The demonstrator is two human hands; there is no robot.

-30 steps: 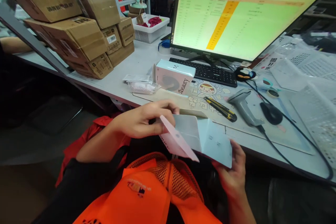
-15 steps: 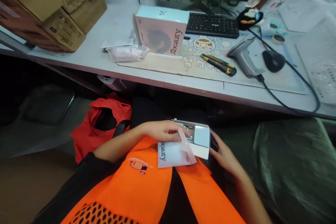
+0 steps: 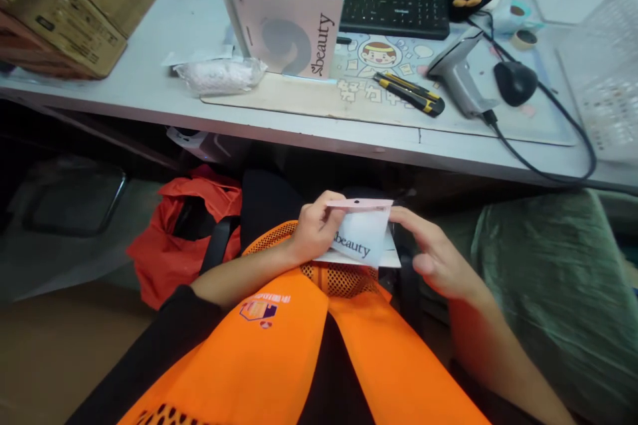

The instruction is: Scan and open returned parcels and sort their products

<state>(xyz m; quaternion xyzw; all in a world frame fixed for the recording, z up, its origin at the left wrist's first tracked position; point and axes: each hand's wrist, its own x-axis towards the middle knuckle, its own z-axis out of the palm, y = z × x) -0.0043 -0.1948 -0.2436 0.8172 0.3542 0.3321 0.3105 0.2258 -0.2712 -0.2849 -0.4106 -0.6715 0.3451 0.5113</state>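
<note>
In the lap, below the desk edge: flat box (image 3: pixel 363 239) with "beauty" print and a pink top edge, held upright, print side to the camera, just above the orange vest (image 3: pixel 279 345).

Left hand (image 3: pixel 312 234) is curled and closed on the flat box's left edge, fingers wrapped behind and knuckles up. The forearm comes in from lower left across the vest.

Right hand (image 3: pixel 432 254) is half open, palm down, fingers loosely extended. Its index tip touches the flat box's top right corner and the other fingers hang free, with no closed grip seen. It is motion-blurred. The forearm runs off to lower right.

Beside the legs, a red bag (image 3: pixel 184 239) lies on the left and green cloth (image 3: pixel 538 279) on the right.

Above is the desk (image 3: pixel 149 46). A big box (image 3: pixel 289 20) with the same "beauty" print stands upright near the front edge. A plastic bag (image 3: pixel 219 76) holding something white lies just left of it.

Right of the big box, on a printed mat, lies a yellow-black knife (image 3: pixel 409 93), then a grey scanner (image 3: pixel 456 73) on its side, its cable looping right. A black mouse (image 3: pixel 516 82) is just beside the scanner.

The keyboard (image 3: pixel 393 10) sits behind the knife. Brown cartons (image 3: pixel 64 0) are stacked at the desk's far left, well apart from the big box.
</note>
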